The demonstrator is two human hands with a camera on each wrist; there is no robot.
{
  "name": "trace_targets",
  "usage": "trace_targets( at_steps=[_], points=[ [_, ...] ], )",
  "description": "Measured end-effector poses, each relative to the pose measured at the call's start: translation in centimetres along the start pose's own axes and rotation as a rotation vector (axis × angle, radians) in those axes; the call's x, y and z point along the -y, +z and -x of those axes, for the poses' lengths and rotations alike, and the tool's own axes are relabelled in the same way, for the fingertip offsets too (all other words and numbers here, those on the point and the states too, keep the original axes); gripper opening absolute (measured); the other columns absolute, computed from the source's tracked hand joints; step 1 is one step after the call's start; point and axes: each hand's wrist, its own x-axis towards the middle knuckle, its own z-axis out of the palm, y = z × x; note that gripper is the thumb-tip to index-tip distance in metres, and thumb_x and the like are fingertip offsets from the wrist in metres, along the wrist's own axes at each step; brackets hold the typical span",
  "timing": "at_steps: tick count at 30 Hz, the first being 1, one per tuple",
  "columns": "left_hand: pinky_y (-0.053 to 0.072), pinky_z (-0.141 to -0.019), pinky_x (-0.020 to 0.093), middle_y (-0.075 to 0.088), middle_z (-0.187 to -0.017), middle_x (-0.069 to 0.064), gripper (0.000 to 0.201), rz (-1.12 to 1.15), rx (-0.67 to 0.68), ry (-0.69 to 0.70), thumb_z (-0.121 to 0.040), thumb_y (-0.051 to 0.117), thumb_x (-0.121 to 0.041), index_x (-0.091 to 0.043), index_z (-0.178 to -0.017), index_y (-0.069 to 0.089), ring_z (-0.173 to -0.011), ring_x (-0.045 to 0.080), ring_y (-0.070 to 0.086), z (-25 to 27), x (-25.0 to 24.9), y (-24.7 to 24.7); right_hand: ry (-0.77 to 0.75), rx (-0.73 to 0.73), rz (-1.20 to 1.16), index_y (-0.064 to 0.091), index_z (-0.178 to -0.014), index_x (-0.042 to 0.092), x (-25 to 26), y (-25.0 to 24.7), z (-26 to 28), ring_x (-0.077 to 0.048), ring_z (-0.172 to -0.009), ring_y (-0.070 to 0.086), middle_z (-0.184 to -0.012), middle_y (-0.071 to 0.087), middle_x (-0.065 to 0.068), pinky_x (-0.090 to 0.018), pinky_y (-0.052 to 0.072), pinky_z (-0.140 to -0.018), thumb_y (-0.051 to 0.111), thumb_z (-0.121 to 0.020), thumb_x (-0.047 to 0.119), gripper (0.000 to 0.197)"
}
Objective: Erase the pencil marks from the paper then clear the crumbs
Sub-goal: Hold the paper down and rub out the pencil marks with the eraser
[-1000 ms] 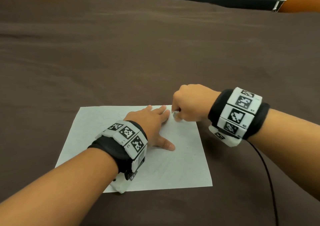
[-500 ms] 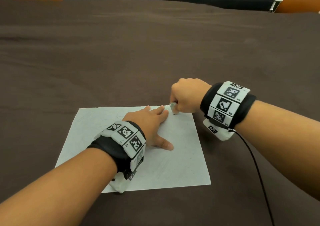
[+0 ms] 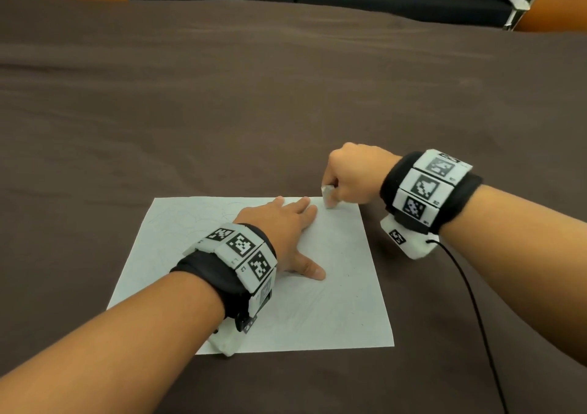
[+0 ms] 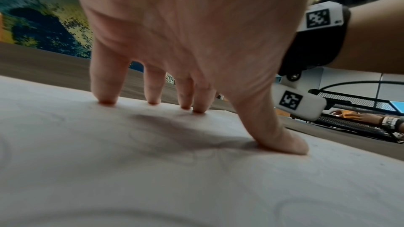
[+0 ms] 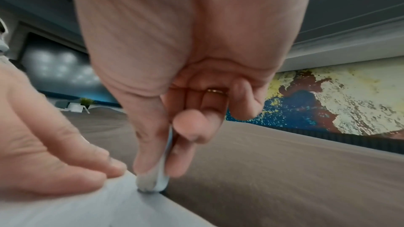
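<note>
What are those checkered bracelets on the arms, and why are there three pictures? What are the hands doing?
No machine here, just a person's two hands. The bracelets carry little cameras and square patterns. One picture comes from a camera on the person's head, looking down. The other two come from the wrist cameras, looking along each hand.

On the brown tablecloth lies a sheet of paper with faint pencil lines. The left hand lies flat, its fingertips pressing the paper down. The right hand has a small white eraser in its grip, pinched between thumb and fingers, with its tip on the paper near the far edge. There is a ring on one finger. A few tiny dark specks show on the paper; I can't tell if they are crumbs.
</note>
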Motion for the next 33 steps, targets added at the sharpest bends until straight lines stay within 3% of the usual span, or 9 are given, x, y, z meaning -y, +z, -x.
trace_targets(
  at_steps=[3,8,14,17,21,24,27,30,33],
  points=[
    [0.027,-0.116,0.051,-0.007,-0.163,-0.019,0.113,0.005,0.007,-0.004,-0.073,0.06,-0.079,-0.034,-0.157,-0.001,-0.152,0.02,0.001,0.0,0.0,0.0,0.015,-0.032,0.034,0.081,-0.097,0.029,0.1,-0.4,-1.0,-0.023,-0.083,0.065,-0.078,0.064,0.012,-0.033,0.053,-0.068,0.068,-0.09,0.028,0.015],
    [0.026,-0.117,0.05,-0.007,-0.163,-0.018,0.113,0.008,-0.001,0.003,-0.072,0.06,-0.079,-0.033,-0.157,0.0,-0.152,0.021,0.001,-0.1,0.1,0.2,-0.089,0.017,0.107,0.08,-0.099,0.019,0.3,0.8,0.7,-0.027,-0.085,0.067,-0.094,0.075,-0.002,-0.041,0.06,-0.076,0.063,-0.093,0.027,0.02],
    [0.027,-0.116,0.048,-0.008,-0.163,-0.019,0.113,-0.003,-0.01,0.001,-0.072,0.059,-0.08,-0.033,-0.157,0.001,-0.152,0.02,0.0,-0.2,0.0,0.2,-0.178,0.187,0.084,0.08,-0.101,0.025,0.9,1.4,3.5,-0.019,-0.085,0.068,-0.093,0.075,0.006,-0.041,0.06,-0.081,0.07,-0.092,0.036,0.017],
    [0.03,-0.115,0.05,-0.007,-0.163,-0.019,0.113,-0.013,-0.011,-0.001,-0.071,0.058,-0.081,-0.034,-0.157,0.002,-0.152,0.02,0.002,-0.1,0.0,0.1,-0.103,0.109,0.063,0.079,-0.092,0.025,0.6,0.8,2.2,-0.021,-0.083,0.065,-0.086,0.071,0.007,-0.039,0.059,-0.077,0.072,-0.089,0.035,0.013],
    [0.031,-0.114,0.051,-0.006,-0.163,-0.019,0.113,-0.022,-0.008,-0.008,-0.071,0.058,-0.082,-0.034,-0.157,0.002,-0.152,0.02,0.003,-0.1,-0.1,0.1,-0.059,0.033,0.077,0.081,-0.096,0.024,0.5,0.5,1.3,-0.024,-0.085,0.067,-0.091,0.074,0.003,-0.039,0.06,-0.077,0.066,-0.092,0.03,0.016],
    [0.031,-0.114,0.049,-0.006,-0.163,-0.019,0.113,-0.02,-0.019,-0.006,-0.071,0.058,-0.082,-0.033,-0.157,0.003,-0.152,0.02,0.003,-0.1,-0.1,0.2,-0.125,0.046,0.12,0.079,-0.094,0.017,1.1,1.4,3.0,-0.026,-0.079,0.067,-0.088,0.074,-0.004,-0.042,0.061,-0.075,0.061,-0.092,0.032,0.023],
    [0.029,-0.115,0.048,-0.007,-0.163,-0.019,0.116,-0.02,-0.019,-0.006,-0.07,0.058,-0.083,-0.033,-0.157,0.0,-0.152,0.019,0.001,-0.2,0.0,0.3,-0.193,0.116,0.111,0.078,-0.092,0.017,1.8,2.6,5.5,-0.025,-0.075,0.065,-0.082,0.072,-0.001,-0.039,0.059,-0.073,0.059,-0.092,0.034,0.025],
    [0.029,-0.116,0.049,-0.007,-0.163,-0.019,0.116,-0.03,-0.018,-0.002,-0.07,0.057,-0.083,-0.032,-0.157,-0.001,-0.152,0.019,0.001,-0.2,-0.1,0.3,-0.199,0.183,0.053,0.079,-0.096,0.023,1.8,2.4,6.1,-0.021,-0.078,0.066,-0.085,0.074,0.005,-0.038,0.059,-0.077,0.065,-0.091,0.038,0.021],
    [0.032,-0.114,0.048,-0.006,-0.163,-0.019,0.114,-0.033,-0.018,-0.006,-0.071,0.057,-0.082,-0.033,-0.157,0.002,-0.152,0.019,0.003,-0.2,-0.1,0.2,-0.144,0.155,0.0,0.081,-0.097,0.031,1.3,1.6,4.6,-0.016,-0.081,0.064,-0.084,0.072,0.011,-0.037,0.058,-0.077,0.075,-0.087,0.039,0.015]
  ],
)
